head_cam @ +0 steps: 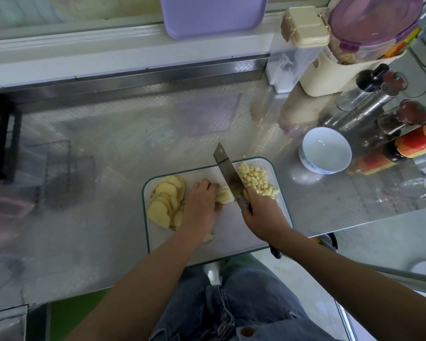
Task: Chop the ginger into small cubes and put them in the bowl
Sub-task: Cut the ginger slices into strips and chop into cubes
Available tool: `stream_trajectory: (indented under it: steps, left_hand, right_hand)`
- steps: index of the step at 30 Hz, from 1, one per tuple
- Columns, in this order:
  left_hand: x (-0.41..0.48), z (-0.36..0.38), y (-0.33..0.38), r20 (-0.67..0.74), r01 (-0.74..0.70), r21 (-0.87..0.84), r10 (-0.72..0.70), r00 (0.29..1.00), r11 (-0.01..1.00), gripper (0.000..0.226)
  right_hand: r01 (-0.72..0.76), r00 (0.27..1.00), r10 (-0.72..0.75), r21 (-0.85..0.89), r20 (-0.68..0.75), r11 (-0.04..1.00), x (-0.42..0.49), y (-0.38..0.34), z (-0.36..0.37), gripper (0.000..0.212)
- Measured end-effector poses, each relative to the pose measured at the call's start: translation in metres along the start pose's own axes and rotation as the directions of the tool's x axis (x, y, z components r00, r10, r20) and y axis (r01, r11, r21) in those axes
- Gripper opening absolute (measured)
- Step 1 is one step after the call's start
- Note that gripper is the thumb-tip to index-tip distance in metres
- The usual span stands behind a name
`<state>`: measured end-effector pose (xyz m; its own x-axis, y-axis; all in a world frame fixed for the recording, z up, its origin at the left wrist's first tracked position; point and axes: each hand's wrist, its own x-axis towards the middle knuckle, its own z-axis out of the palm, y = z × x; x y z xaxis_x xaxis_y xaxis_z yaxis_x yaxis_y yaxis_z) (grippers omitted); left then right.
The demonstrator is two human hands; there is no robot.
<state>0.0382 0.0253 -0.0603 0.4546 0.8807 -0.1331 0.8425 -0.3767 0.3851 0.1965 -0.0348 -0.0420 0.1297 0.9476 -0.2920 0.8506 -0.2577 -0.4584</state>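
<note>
A white cutting board (231, 232) with a green rim lies at the counter's front edge. Ginger slices (166, 201) are piled on its left side. A heap of small ginger cubes (255, 178) sits at its far right. My left hand (202, 205) holds down a bundle of ginger strips (224, 194) with curled fingers. My right hand (263, 214) grips the handle of a cleaver (225, 168), whose blade stands on the board just right of the strips. A white bowl (325, 150) stands empty on the counter, right of the board.
Sauce bottles (403, 146), shakers and a glass crowd the counter behind and right of the bowl. A cream container rack (330, 70) and a clear box stand at the back right. A purple tray (213, 13) leans on the window sill. A black rack (3, 143) is at far left.
</note>
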Motion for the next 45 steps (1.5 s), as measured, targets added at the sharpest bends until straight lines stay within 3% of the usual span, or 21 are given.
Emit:
stream_trajectory:
  steps: [9,14,24,31,45]
  left_hand:
    - [0.000,0.000,0.002,-0.028,0.006,-0.021,-0.006,1.000,1.000,0.033]
    - [0.001,-0.001,0.002,-0.026,0.019,-0.037,-0.020,0.999,0.999,0.032]
    - [-0.001,0.000,-0.002,-0.017,-0.001,-0.051,0.000,1.000,0.999,0.037]
    - [-0.001,0.001,-0.003,-0.029,-0.010,-0.039,0.008,1.000,0.999,0.029]
    - [0.001,-0.001,-0.001,-0.010,0.015,-0.058,-0.016,1.000,0.998,0.033]
  right_hand:
    - [-0.008,0.998,0.012,-0.058,0.068,0.998,-0.003,-0.006,0.000,0.005]
    - [-0.046,0.995,0.049,-0.029,0.086,0.998,-0.006,-0.010,0.007,0.015]
    - [-0.016,1.000,0.016,-0.005,0.025,1.000,-0.002,-0.007,0.001,0.010]
    - [0.019,0.997,-0.016,-0.039,0.073,0.999,-0.003,-0.013,-0.008,0.011]
    - [-0.047,0.996,0.049,-0.031,0.073,0.998,-0.011,-0.019,0.010,0.016]
